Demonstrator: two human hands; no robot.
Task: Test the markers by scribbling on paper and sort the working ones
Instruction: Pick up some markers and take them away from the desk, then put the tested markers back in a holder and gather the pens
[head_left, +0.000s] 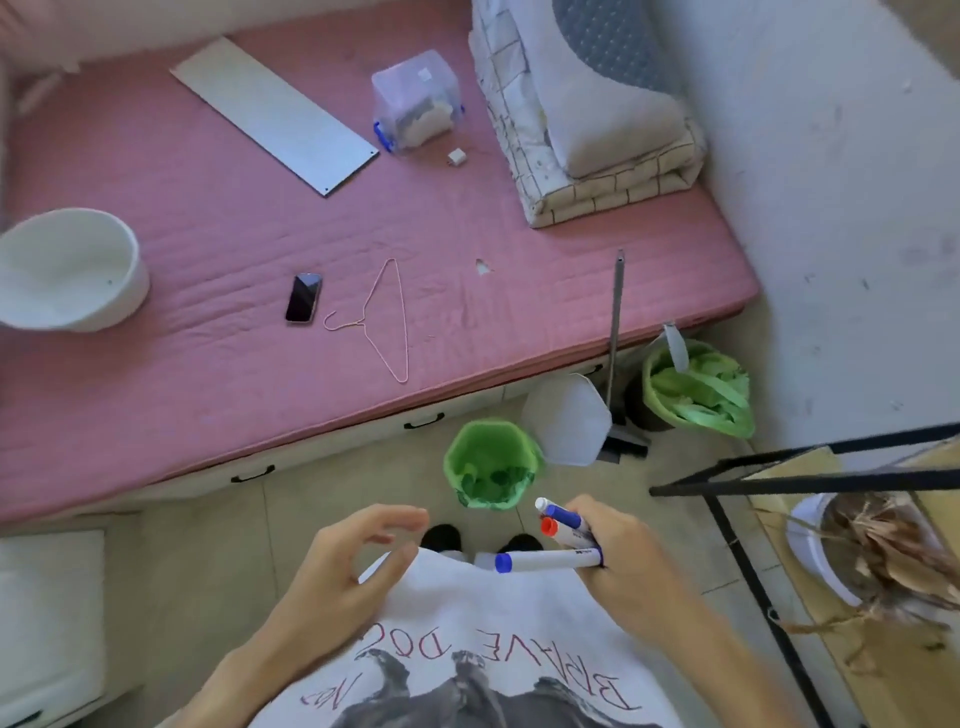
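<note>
Right hand (615, 551) grips bundle of markers (563, 535): blue-capped marker (545, 561) lowest, pointing toward left hand; red-capped marker (549, 526) and another blue one above it, caps jutting past fingers. Left hand (348, 558) loosely curled, holding nothing, apart from marker caps, over white shirt hem. Ahead of grip: green bin (491, 470) on floor, then pink mattress (208, 218) edge. Beside right hand: black metal frame (779, 486). Open floor between hands and bin.

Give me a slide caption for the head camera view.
Right hand holds capped markers; left hand open.
</note>
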